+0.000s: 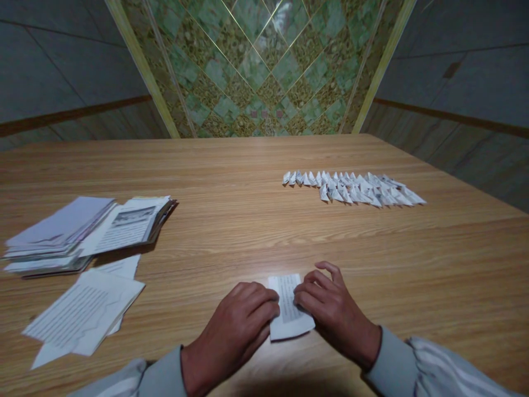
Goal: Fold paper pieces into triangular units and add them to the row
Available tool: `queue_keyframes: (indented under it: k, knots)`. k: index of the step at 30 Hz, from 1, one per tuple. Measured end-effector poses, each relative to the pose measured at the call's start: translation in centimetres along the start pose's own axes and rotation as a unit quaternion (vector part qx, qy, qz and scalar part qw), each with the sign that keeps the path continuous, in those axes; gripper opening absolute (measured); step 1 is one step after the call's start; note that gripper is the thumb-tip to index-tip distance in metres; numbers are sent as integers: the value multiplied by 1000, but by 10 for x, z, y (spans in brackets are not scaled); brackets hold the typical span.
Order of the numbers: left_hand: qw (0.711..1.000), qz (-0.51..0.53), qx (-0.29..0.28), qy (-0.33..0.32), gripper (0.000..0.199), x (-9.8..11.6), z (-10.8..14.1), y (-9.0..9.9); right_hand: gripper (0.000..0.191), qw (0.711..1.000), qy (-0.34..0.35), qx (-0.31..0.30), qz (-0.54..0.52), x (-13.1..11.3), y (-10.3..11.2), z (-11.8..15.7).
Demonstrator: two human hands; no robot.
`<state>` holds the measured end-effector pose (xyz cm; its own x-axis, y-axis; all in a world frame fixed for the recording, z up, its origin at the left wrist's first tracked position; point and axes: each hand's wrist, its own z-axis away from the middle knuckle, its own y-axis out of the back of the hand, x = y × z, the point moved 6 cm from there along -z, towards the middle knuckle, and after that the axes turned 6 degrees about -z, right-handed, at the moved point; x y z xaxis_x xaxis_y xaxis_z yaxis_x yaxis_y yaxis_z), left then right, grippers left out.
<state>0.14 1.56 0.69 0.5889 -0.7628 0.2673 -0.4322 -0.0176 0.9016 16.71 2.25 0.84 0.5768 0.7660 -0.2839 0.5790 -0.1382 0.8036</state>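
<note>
A small folded sheet of printed paper lies on the table right in front of me, its near edge lifted slightly. My left hand is closed at its left edge, fingers curled over the paper and the thumb hidden. From the other side, my right hand has its fingertips on the right edge of the same sheet, with one finger raised off it. Farther off to the right, several small folded paper boats stand in two tight rows.
At the left are a stack of papers and an overlapping pile of printed pages. Several loose sheets lie closer to me. The wooden table reaches toward a green tiled wall.
</note>
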Motion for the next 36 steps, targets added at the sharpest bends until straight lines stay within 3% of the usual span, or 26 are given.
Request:
queue_keyframes:
  k: [4, 9, 15, 23, 36]
  knots:
    - [999, 16, -2, 33, 14, -1, 0, -10, 21, 999, -12, -25, -39, 0, 1, 2]
    - [991, 44, -9, 123, 14, -7, -2, -12, 10, 985, -79, -81, -133, 9, 5, 0]
    - [980, 29, -23, 196, 10, -13, -6, -12, 14, 966, -174, -80, -174, 18, 4, -2]
    - [978, -16, -40, 205, 13, -20, -14, -16, 25, 968, -223, -23, -112, 28, -1, 1]
    - [976, -14, -28, 216, 18, -24, -15, -18, 18, 977, -210, -30, -13, 23, -6, 0]
